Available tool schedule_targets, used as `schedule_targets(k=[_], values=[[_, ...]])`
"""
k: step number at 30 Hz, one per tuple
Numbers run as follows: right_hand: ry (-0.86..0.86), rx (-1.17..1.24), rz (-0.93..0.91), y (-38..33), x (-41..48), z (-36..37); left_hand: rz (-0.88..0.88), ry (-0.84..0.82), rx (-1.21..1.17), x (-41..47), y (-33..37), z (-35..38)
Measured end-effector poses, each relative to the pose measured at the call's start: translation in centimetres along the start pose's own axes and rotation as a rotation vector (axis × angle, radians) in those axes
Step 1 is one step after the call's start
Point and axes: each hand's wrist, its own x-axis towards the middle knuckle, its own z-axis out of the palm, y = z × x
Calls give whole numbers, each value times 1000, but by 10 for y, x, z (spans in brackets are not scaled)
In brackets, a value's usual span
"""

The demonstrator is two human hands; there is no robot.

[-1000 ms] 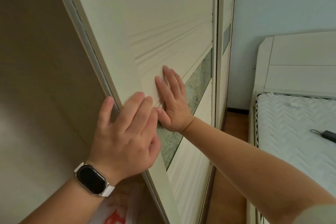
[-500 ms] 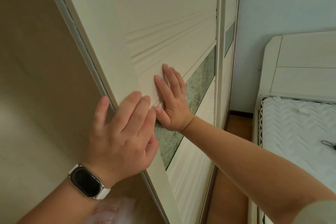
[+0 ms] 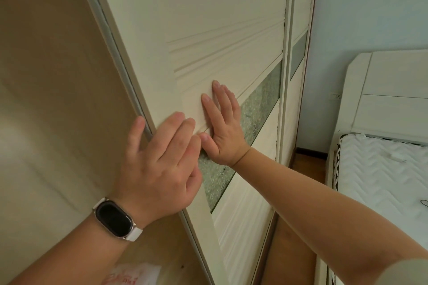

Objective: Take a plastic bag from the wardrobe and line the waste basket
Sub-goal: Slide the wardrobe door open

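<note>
Both hands are on the door [image 3: 208, 18] now, the pale sliding panel of the wardrobe [image 3: 46, 99], which stands open on the left side. Left hand [image 3: 159, 169], watch [image 3: 114, 220] on the wrist, sits right at the door's near edge: fingers straight and close together, flat on the front face, thumb stretched out on the other side of that edge, against the grey strip. Nothing is held in it. Right hand [image 3: 224, 132] is just beyond, palm flat on the panel, fingers straight and pointing up, heel of the hand over the frosted glass band [image 3: 261, 104] that crosses the door; its thumb touches the left hand's fingertips. It too holds nothing. And there's the bag [image 3: 132, 275], down at the bottom edge of the shot: white plastic with red print, lying on the wardrobe's wooden bottom, below the left forearm and well apart from both hands. Off to the right, a mattress [image 3: 382, 180] with a zigzag quilt, a white headboard [image 3: 393, 90] behind it, a pale blue wall [image 3: 359, 18], wooden floor [image 3: 308, 164] between bed and wardrobe
</note>
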Motion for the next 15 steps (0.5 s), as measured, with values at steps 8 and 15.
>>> schedule_targets(k=[8,15], values=[[-33,5,-1,15,0,-4,-17,-14,4,9,8,11],[-157,-34,24,2,3,-32,-9,-108,-57,12,7,1]])
